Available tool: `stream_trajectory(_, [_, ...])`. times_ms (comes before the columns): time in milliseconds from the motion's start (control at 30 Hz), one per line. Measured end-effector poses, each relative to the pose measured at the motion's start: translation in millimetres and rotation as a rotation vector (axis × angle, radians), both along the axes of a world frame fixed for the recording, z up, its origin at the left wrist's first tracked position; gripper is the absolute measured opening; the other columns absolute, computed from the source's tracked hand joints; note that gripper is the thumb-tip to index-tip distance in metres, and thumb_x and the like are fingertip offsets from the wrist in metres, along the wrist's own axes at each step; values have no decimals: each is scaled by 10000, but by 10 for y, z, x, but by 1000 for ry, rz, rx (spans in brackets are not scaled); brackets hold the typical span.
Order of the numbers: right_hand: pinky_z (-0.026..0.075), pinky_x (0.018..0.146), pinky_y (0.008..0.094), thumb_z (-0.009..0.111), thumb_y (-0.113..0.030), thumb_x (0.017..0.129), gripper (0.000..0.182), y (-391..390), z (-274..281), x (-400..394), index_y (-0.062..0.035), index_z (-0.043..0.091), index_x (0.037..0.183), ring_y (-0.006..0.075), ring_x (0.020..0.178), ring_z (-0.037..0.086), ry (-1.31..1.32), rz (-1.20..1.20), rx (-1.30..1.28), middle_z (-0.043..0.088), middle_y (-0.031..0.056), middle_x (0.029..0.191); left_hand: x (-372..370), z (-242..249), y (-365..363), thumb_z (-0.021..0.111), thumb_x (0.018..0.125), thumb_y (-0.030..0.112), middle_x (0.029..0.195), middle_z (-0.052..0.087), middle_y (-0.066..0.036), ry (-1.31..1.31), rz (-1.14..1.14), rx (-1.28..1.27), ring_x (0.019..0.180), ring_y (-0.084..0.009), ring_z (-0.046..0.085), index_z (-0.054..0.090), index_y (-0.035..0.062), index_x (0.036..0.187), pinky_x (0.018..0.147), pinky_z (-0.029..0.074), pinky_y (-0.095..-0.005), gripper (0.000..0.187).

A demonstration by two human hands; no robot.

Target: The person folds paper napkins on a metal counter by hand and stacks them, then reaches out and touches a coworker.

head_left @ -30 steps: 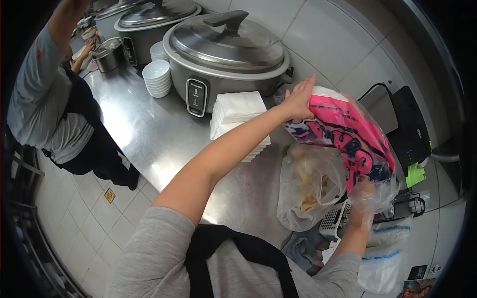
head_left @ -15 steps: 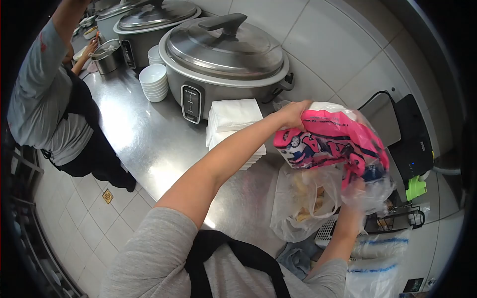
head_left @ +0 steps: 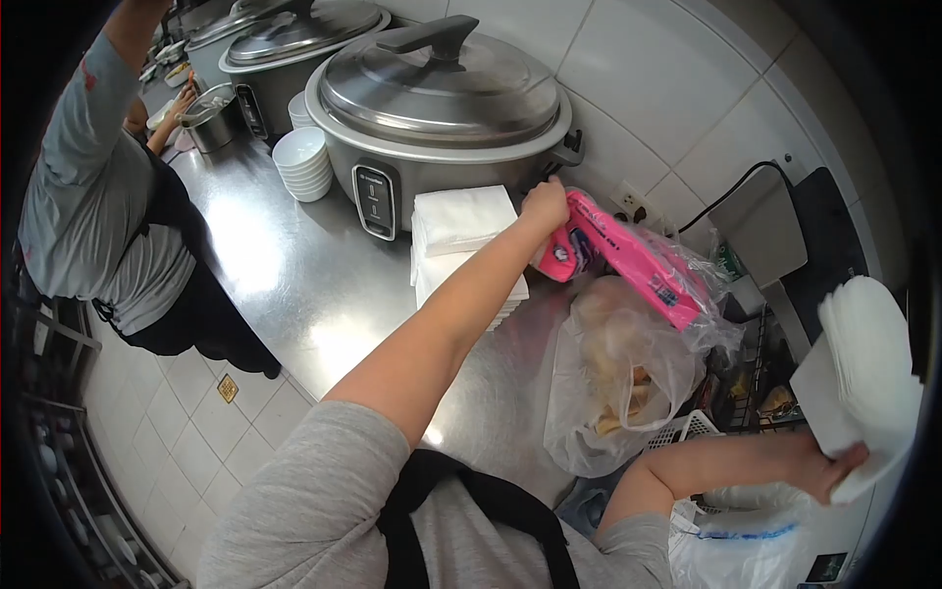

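Observation:
My left hand [head_left: 547, 208] grips the end of a pink plastic package [head_left: 643, 263], which hangs limp and flattened beside the large cooker. At the far right, my right hand [head_left: 832, 473] holds a thick stack of white napkins [head_left: 863, 358], partly fanned apart. Another pile of folded white napkins [head_left: 463, 221] lies on the steel counter [head_left: 324, 285], just left of my left hand. Below the pink package sits a clear plastic bag [head_left: 613, 383] with brownish pieces inside.
A large lidded cooker [head_left: 442, 108] stands behind the napkin pile. Stacked white bowls [head_left: 302, 162] are beside it. A co-worker in a grey shirt and black apron [head_left: 108, 206] is at the left. A wire basket [head_left: 760, 378] and plastic-wrapped packs [head_left: 746, 540] lie at the right.
The right hand has come out of the pink package and moved right with a stack of napkins. The package has collapsed, still held by the left hand.

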State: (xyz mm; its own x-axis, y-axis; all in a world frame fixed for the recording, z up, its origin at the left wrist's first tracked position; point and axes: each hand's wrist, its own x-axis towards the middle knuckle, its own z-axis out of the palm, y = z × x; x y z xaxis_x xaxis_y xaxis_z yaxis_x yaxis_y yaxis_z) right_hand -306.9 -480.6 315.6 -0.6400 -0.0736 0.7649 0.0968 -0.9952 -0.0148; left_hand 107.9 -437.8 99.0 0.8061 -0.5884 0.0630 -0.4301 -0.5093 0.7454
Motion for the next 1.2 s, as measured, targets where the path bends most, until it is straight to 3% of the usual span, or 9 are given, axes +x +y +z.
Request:
stream_trajectory(167, [502,799,389,712,-81,708,265,271,-340,43,30,631,934,261,919,616,359,55,-190,626,155,1020,59,-68,-157,652,704,218,1266,470,-326,85,-314,-204,1200,-437,460,412,-64,1241,989,411,-400,653])
stream_trajectory(300, [495,803,382,713,-97,704,302,468,-900,510,28,628,966,252,925,612,967,285,-8,622,148,1031,-288,588,653,606,858,395,1382,425,-205,338,-629,-385,1296,-281,402,304,2,1410,1048,343,-372,742])
stream_trajectory(533, [448,853,316,690,-149,746,571,1311,-1184,1577,-3,483,1258,191,971,572,1386,1501,524,582,106,1093,-971,-116,2196,324,953,543,1381,437,-150,1858,-972,-1051,1253,-274,452,352,38,1391,1052,367,-421,669])
stream_trajectory(567, [437,869,302,682,-146,764,584,1373,-1289,1696,-19,454,1287,181,988,562,1396,1605,667,576,105,1113,-1159,-140,2376,361,952,510,1380,434,-153,1240,-663,-1011,1238,-293,465,352,41,1392,1033,392,-441,643])
stream_trajectory(600, [425,885,289,673,-143,783,599,1433,-1424,1800,-36,424,1317,172,1004,552,1401,1707,809,569,104,1132,-1247,-224,2537,361,952,510,1380,434,-153,1241,-675,-999,1238,-293,465,352,41,1392,1033,392,-441,643])
stream_trajectory(667, [428,884,287,668,-137,796,625,1575,-1636,1951,-45,387,1346,163,1036,533,1393,1702,942,538,115,1194,-1327,-439,2864,234,901,673,1444,364,-134,1886,-706,-1407,1302,-300,396,289,94,1442,1077,318,-477,795])
stream_trajectory(733, [430,883,286,662,-131,809,652,1740,-1793,2001,-54,351,1376,154,1067,514,1415,1707,1072,507,125,1256,-1433,-461,3195,215,884,701,1455,344,-134,1811,-589,-1384,1310,-311,382,271,103,1450,1079,307,-493,825])
stream_trajectory(933, [231,1093,442,631,-290,854,767,2491,-1979,1992,-46,217,1452,363,1369,243,1621,802,87,207,197,1501,-1452,-515,4022,182,827,781,1472,315,-134,1635,-406,-1408,1329,-336,346,244,131,1462,1084,280,-518,911])
stream_trajectory(1200, [102,1081,609,510,-506,869,802,3353,-2658,2117,-73,195,1467,416,1394,122,2047,726,-193,148,202,1515,-1619,-895,4376,291,856,732,1471,303,-136,1503,-78,-1324,1332,-339,333,238,152,1458,1067,314,-519,838])
